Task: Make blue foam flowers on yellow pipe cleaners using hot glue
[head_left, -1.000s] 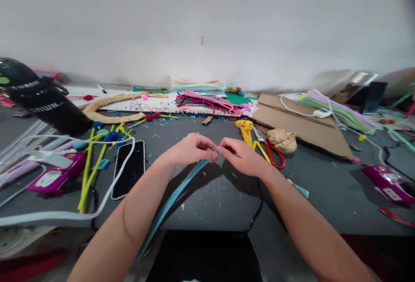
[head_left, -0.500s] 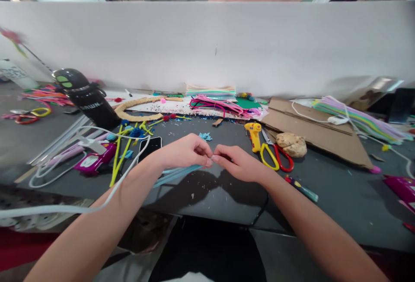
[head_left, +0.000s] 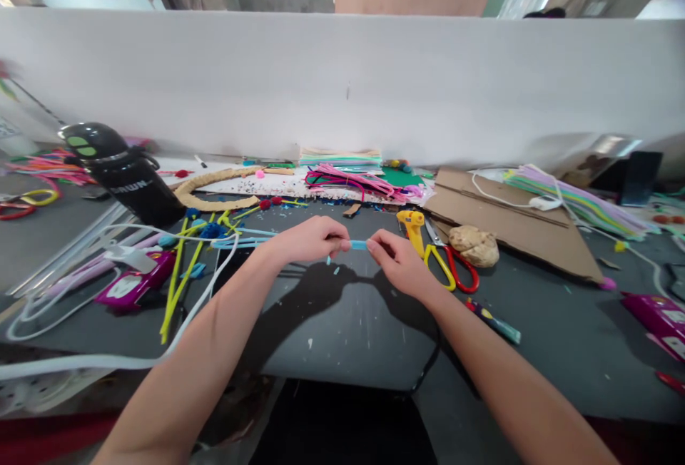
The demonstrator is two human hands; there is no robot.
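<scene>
Light blue pipe cleaners point(head_left: 358, 244) run through my left hand point(head_left: 321, 238), their long ends trailing left over the table. A short light blue stretch spans the gap between both hands. The fingers of my left hand are closed on it. On the other side, my right hand point(head_left: 394, 257) pinches the end with thumb and fingers. Just below my left hand are small light blue scraps point(head_left: 336, 270). Yellow-and-red-handled scissors point(head_left: 452, 265) and a yellow glue gun point(head_left: 412, 226) lie close to my right hand.
A black bottle point(head_left: 125, 176), a purple device point(head_left: 136, 283) and yellow pipe cleaners point(head_left: 174, 287) are on the left. A white cable point(head_left: 198, 312) crosses over my left forearm. Cardboard point(head_left: 514, 230), a tan lump point(head_left: 474, 246) and a cutter point(head_left: 495, 322) lie right. A white panel point(head_left: 342, 87) stands behind.
My hands have drawn apart, with a light blue stretch now showing between them. Small light blue scraps have appeared below my left hand. The trailing ends have risen, and the view has shifted slightly.
</scene>
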